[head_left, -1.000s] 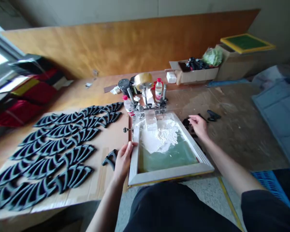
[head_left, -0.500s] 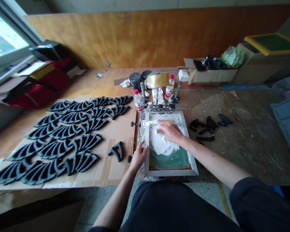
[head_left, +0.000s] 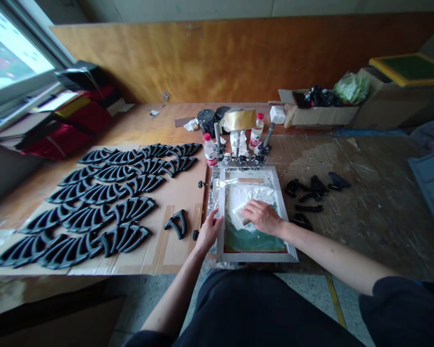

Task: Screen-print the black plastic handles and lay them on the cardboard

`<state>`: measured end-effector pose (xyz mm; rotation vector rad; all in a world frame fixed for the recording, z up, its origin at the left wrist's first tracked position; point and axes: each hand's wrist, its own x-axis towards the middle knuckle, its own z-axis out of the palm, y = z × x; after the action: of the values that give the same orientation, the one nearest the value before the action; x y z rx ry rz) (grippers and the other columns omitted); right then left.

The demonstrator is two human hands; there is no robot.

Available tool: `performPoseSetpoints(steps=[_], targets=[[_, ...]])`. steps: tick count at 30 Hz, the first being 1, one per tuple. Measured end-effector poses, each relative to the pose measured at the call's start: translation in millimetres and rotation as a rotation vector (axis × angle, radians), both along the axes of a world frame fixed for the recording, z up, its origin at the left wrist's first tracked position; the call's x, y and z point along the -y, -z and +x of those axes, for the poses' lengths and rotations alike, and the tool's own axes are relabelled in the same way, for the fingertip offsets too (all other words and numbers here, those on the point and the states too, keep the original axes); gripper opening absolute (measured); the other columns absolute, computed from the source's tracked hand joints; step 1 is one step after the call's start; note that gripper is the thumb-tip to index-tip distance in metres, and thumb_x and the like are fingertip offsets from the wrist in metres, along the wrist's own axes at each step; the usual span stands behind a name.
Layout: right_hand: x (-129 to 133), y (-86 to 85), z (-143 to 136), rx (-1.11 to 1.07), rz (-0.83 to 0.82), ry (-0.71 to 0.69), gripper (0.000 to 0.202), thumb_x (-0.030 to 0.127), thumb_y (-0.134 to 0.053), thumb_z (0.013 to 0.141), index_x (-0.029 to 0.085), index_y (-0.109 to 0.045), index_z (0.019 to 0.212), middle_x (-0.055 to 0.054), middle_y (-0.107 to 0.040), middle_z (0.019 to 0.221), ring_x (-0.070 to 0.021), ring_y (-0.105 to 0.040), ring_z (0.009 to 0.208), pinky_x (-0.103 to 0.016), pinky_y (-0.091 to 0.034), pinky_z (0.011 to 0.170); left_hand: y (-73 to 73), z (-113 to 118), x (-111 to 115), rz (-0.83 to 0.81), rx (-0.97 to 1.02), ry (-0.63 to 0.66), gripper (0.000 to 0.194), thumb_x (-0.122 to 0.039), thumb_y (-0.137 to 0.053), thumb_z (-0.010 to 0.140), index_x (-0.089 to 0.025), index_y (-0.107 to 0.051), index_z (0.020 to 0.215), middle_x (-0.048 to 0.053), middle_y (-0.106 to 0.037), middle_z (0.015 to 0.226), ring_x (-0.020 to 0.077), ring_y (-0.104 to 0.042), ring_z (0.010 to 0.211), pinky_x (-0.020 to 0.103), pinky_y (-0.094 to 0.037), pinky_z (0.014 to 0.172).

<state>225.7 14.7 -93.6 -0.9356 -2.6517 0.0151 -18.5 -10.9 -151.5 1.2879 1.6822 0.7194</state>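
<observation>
A grey-framed printing screen [head_left: 292,249] with a green mesh lies flat in front of me, clamped at its far end. My right hand [head_left: 263,217] presses a small squeegee [head_left: 241,218] down on the mesh, in white ink. My left hand [head_left: 210,231] grips the left rail of the frame. One black curved plastic piece [head_left: 176,224] lies alone on the cardboard just left of that hand.
Several rows of black curved pieces [head_left: 94,202] cover a cardboard sheet [head_left: 183,193] on the left. More loose black pieces [head_left: 311,190] lie right of the screen. Bottles [head_left: 210,150], ink tubs [head_left: 207,121] and a tape roll [head_left: 239,118] stand behind the clamp. Cardboard boxes [head_left: 318,113] sit at the back right.
The screen frame has come down flat. My right hand left the loose pieces on the right, went onto the mesh and drew the squeegee toward me. My left hand stays on the left rail.
</observation>
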Motion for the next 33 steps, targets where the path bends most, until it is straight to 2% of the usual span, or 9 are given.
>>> performPoseSetpoints(steps=[4,8,12,15,19,23,27,31,33], targets=[[16.3,5.7,1.3,-0.006,-0.030,-0.064,0.013,0.011,-0.052,0.088,0.017,-0.063,0.084,-0.005,-0.063,0.082,-0.0187,-0.054,0.083,-0.028,-0.040,0.070,-3.0,0.9,0.2,-0.007,-0.004,0.001,0.058,-0.052,-0.053,0.083,-0.020,-0.054,0.131,-0.002,-0.058,0.068,0.0126,-0.051,0.058,0.023,-0.039,0.055],[-16.3,-17.8,-9.8,-0.087,-0.099,0.117,0.020,0.022,-0.066,0.084,0.022,-0.065,0.104,-0.003,-0.066,0.086,-0.0187,-0.058,0.085,-0.028,-0.044,0.074,-18.0,-0.2,1.8,-0.028,0.058,0.035,0.061,-0.053,-0.052,0.084,-0.021,-0.049,0.135,-0.004,-0.052,0.064,0.0103,-0.045,0.054,0.021,-0.034,0.051],[-71.9,-51.7,0.7,-0.211,-0.152,0.338,0.051,0.029,-0.069,0.083,0.029,-0.054,0.131,-0.003,-0.069,0.102,-0.0176,-0.062,0.083,-0.030,-0.048,0.075,-57.8,-2.0,6.8,-0.009,0.189,0.055,0.064,-0.056,-0.054,0.083,-0.025,-0.045,0.139,-0.006,-0.050,0.062,0.0085,-0.040,0.049,0.020,-0.031,0.047],[-94.7,-63.6,50.5,-0.398,-0.190,0.546,0.038,0.031,-0.061,0.089,0.022,-0.060,0.126,-0.002,-0.072,0.090,-0.0134,-0.062,0.067,-0.027,-0.050,0.067,-95.5,1.8,4.3,0.067,0.303,0.005,0.053,-0.060,-0.051,0.084,-0.021,-0.061,0.119,-0.003,-0.053,0.066,0.0093,-0.044,0.053,0.020,-0.034,0.048],[-84.3,-39.0,107.1,-0.526,-0.218,0.795,0.028,0.017,-0.044,0.093,-0.001,-0.065,0.096,-0.003,-0.072,0.078,-0.0058,-0.061,0.062,-0.016,-0.049,0.066,-137.5,14.5,-22.5,0.271,0.513,-0.067,0.052,-0.063,-0.045,0.086,-0.019,-0.063,0.107,0.002,-0.062,0.080,0.0121,-0.055,0.064,0.022,-0.043,0.054],[-44.8,15.0,77.1,-0.325,-0.327,0.608,0.025,0.030,-0.058,0.087,0.007,-0.066,0.079,-0.002,-0.071,0.082,-0.0080,-0.062,0.075,-0.018,-0.050,0.076,-160.7,29.5,-54.5,0.421,0.653,-0.064,0.051,-0.060,-0.041,0.090,-0.020,-0.056,0.118,0.006,-0.066,0.095,0.0161,-0.064,0.082,0.024,-0.051,0.062],[-13.5,46.2,15.8,-0.016,-0.290,0.507,0.019,0.032,-0.069,0.082,0.013,-0.065,0.083,-0.012,-0.067,0.095,-0.0237,-0.060,0.096,-0.035,-0.047,0.086,-139.4,49.3,-40.8,0.370,0.685,-0.185,0.054,-0.061,-0.040,0.090,-0.019,-0.050,0.123,0.008,-0.068,0.097,0.0155,-0.065,0.081,0.023,-0.050,0.061],[13.7,34.0,-22.5,0.042,-0.314,0.587,0.018,0.028,-0.051,0.094,0.012,-0.058,0.091,-0.014,-0.064,0.089,-0.0251,-0.057,0.092,-0.035,-0.045,0.081,-79.9,72.2,14.8,-0.231,0.698,-0.014,0.061,-0.067,-0.049,0.082,-0.015,-0.056,0.113,0.014,-0.070,0.098,0.0213,-0.067,0.079,0.027,-0.051,0.057],[26.9,22.9,-36.0,-0.018,-0.298,0.467,0.018,0.028,-0.047,0.096,0.014,-0.057,0.089,-0.012,-0.064,0.088,-0.0243,-0.056,0.093,-0.034,-0.044,0.083,-56.5,77.0,37.0,-0.351,0.770,-0.018,0.060,-0.069,-0.047,0.081,-0.015,-0.058,0.106,0.014,-0.069,0.101,0.0229,-0.067,0.085,0.030,-0.053,0.062]])
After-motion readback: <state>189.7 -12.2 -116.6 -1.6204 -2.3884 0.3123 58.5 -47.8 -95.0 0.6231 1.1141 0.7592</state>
